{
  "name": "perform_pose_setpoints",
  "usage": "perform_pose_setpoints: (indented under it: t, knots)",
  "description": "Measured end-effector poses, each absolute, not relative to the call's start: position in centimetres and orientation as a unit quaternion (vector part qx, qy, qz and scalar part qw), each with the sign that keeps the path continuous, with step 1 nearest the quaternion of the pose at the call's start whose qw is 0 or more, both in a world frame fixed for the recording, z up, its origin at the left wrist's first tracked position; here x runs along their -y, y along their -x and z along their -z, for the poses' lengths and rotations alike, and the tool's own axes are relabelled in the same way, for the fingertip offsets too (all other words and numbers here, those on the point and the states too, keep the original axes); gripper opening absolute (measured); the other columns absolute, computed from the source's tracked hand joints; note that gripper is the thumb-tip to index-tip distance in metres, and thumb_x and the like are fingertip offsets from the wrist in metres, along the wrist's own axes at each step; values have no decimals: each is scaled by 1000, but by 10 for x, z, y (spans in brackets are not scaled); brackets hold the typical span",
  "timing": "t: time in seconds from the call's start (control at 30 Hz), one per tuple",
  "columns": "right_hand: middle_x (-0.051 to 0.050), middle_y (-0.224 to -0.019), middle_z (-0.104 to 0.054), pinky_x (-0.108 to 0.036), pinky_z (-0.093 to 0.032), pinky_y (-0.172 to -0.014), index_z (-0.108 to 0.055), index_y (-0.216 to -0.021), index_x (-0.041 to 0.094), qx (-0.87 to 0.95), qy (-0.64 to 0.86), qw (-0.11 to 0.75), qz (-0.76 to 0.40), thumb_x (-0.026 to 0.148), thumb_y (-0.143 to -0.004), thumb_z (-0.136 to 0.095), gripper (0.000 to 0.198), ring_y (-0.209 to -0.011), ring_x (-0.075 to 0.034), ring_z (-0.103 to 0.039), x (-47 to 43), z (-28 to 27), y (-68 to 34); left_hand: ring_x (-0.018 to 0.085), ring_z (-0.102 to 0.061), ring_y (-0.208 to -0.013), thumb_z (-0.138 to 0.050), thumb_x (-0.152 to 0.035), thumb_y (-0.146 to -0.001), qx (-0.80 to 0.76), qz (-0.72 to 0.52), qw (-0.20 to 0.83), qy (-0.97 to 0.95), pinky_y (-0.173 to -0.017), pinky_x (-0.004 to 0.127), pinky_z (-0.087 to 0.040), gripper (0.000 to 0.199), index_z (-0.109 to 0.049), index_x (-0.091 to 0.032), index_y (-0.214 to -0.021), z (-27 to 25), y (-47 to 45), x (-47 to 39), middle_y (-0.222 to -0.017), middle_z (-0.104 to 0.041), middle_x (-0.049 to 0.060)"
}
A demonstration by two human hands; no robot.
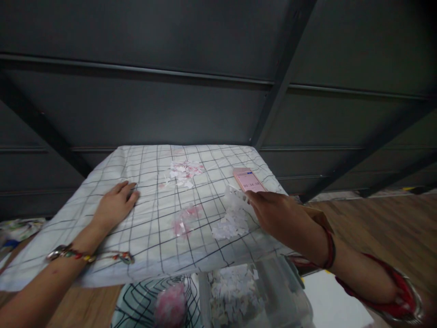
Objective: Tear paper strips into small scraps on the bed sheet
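Note:
My left hand (116, 204) lies palm down on the left of the white cloth with dark grid lines (150, 191), its fingers stretched out and holding nothing. On the right, my right hand (275, 212) pinches a whitish, see-through strip (235, 195) at its fingertips. Just below that strip is a small heap of white flakes (230, 226), perhaps cut paper or plastic. A pink and clear wispy clump (186, 219) sits at the middle front. Farther back lies a pile of white and pink scraps (185, 173).
A pink-screened phone (250, 181) showing a timer lies beyond my right hand. Below the table's front edge stand a clear plastic bin (287, 291) with white flakes (234, 294) and a pink bundle (170, 305). A dark panelled wall (164, 109) rises behind the table.

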State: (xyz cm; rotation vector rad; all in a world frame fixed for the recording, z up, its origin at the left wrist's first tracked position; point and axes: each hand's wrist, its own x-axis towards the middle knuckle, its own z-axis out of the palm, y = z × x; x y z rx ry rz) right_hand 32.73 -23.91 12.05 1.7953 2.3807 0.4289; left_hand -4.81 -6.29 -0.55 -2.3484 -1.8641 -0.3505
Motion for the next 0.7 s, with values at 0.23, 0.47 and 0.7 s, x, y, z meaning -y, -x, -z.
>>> perform_pose_setpoints:
  t: [0.23, 0.47, 0.7]
  knots:
    - [-10, -79, -74, -27, -45, -55, -68, -108, 7, -795, -565, -11, -220, 2, -85, -48, 31, -65, -17, -66, 242, -112, -348, 30, -50, -132, -21, -45, -92, 614, 117, 65, 778, -111, 44, -41, 67, -57, -3, -130, 6, 48, 64, -138, -56, 23]
    - [-10, -88, -74, -27, -50, -66, -67, -109, 10, -846, -487, -49, -210, -5, -78, -46, 41, -75, -17, -66, 257, -104, -348, 30, -48, -134, -20, -44, -91, 612, 105, 66, 781, -111, 43, -40, 68, -56, -1, -130, 4, 47, 64, -137, -57, 23]
    - [-3, -74, -69, -26, -47, -62, -66, -96, 14, -871, -422, -165, -189, -5, -82, -46, 31, -67, -14, -62, 242, -100, -352, 30, -50, -133, -20, -45, -91, 613, 109, 67, 779, -112, 43, -38, 68, -56, -3, -130, 7, 50, 62, -138, -55, 23]
